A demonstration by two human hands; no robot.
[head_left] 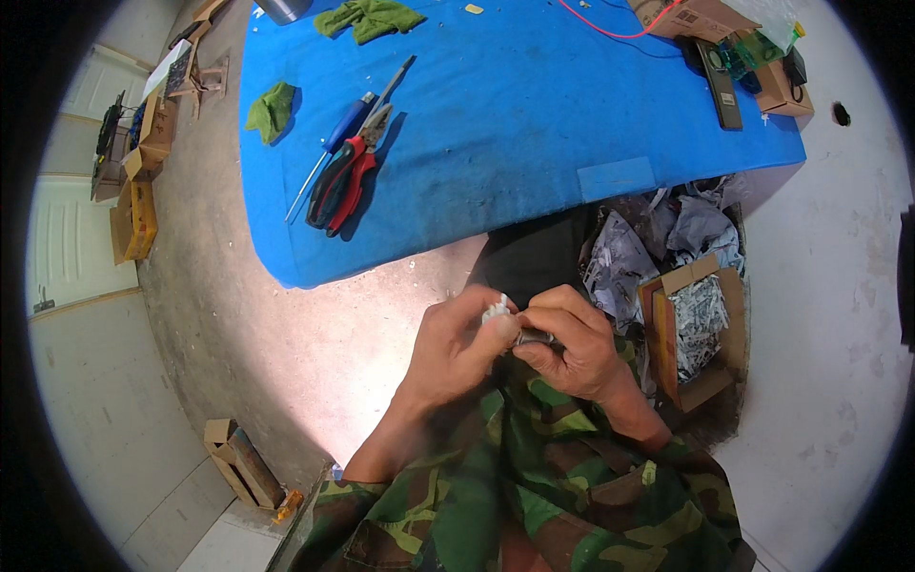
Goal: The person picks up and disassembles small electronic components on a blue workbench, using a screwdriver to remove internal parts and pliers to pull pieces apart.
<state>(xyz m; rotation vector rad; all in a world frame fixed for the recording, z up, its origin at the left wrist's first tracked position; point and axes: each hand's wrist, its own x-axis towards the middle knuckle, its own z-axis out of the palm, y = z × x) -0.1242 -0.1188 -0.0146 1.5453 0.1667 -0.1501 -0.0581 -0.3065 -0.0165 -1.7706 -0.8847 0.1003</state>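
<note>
My left hand (456, 345) pinches a small white piece (496, 310), apparently plastic, between thumb and fingers. Close against it, my right hand (572, 345) grips a short silvery metal part (536, 337), mostly covered by the fingers. Both hands meet over my lap, below the table's near edge; whether the two parts are joined I cannot tell. On the table, beyond my hands to the left, lie red-and-black pliers (345, 181) across a blue-handled screwdriver (348, 124).
The blue-covered table (477, 143) bears green cloths (273, 112), a dark flat device (719, 84) and a cardboard box (777, 91). Right of my knees, an open carton (705, 381) holds shredded material, with crumpled plastic bags (620, 257) beside it. More cartons (243, 462) line the left wall.
</note>
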